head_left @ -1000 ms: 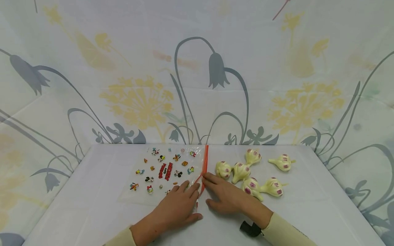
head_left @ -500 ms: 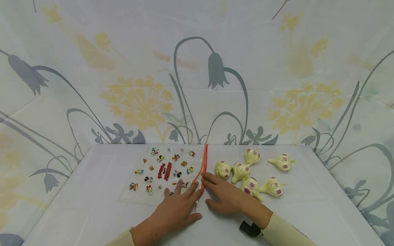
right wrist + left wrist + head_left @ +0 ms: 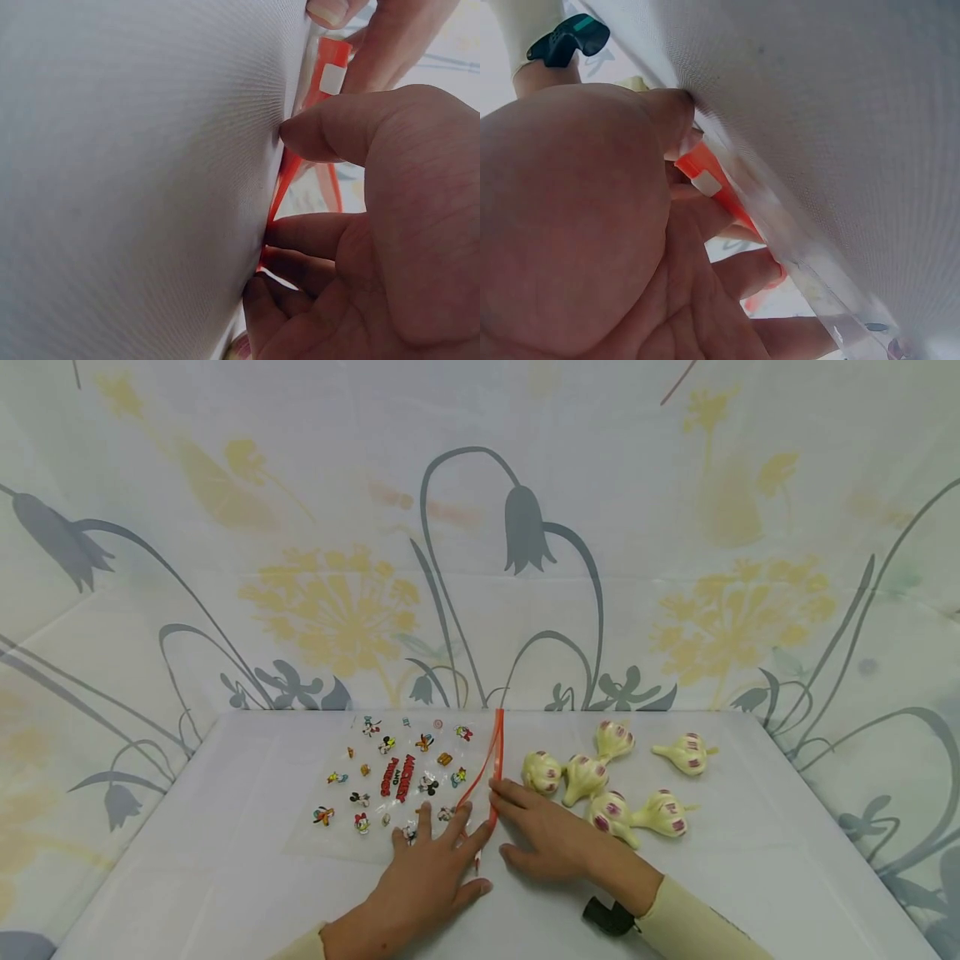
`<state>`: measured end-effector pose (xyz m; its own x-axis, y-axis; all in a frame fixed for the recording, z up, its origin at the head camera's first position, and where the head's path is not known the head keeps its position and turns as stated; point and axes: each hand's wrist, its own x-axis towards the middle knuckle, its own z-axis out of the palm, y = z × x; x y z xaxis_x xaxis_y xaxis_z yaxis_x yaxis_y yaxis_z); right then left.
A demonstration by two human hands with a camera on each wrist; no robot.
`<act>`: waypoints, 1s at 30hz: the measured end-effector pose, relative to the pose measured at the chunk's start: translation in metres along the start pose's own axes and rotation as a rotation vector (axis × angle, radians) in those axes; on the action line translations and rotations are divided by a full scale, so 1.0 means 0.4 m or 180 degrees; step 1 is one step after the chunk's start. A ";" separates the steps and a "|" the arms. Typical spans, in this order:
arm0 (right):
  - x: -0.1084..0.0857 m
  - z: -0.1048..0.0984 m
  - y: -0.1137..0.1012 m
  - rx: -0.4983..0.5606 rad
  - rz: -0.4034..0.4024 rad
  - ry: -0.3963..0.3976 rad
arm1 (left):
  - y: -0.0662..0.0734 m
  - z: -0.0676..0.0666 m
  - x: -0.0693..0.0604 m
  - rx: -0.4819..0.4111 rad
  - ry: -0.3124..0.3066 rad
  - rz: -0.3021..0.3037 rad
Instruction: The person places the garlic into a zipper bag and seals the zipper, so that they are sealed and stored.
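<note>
A clear zip bag [image 3: 371, 839] printed with small cartoon figures and red lettering lies flat on the white table. Its red zip edge [image 3: 498, 752] faces right and its two strips stand apart in the middle. My left hand [image 3: 427, 877] rests on the bag's near right part with fingers spread, touching the left strip. With straight fingertips my right hand [image 3: 551, 835] presses the right strip against the table. A white slider [image 3: 706, 183] shows at the near end of the red edge in the left wrist view. Parts of the strips are hidden under the fingers.
Several garlic bulbs [image 3: 587, 778] lie right of the bag, one [image 3: 686, 753] set apart farther right. A black wrist device [image 3: 609, 917] sits under my right wrist. Behind the table [image 3: 187, 827] hangs a flower-patterned cloth [image 3: 645, 527].
My left hand has shifted slightly left with its fingers spread wider. The left red strip has been drawn leftward, widening the gap. My right hand has stayed put.
</note>
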<state>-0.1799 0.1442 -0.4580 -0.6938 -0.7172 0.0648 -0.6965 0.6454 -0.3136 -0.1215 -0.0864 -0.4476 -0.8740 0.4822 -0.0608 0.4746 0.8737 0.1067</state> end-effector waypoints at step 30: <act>0.003 -0.030 -0.037 0.0070 0.0050 -0.0081 | -0.008 0.005 0.006 -0.0130 -0.0064 -0.0009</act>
<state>-0.1727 0.1368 -0.4421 -0.6996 -0.7137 0.0356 -0.6811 0.6510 -0.3351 -0.1247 -0.0879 -0.4502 -0.8729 0.4812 -0.0810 0.4670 0.8719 0.1469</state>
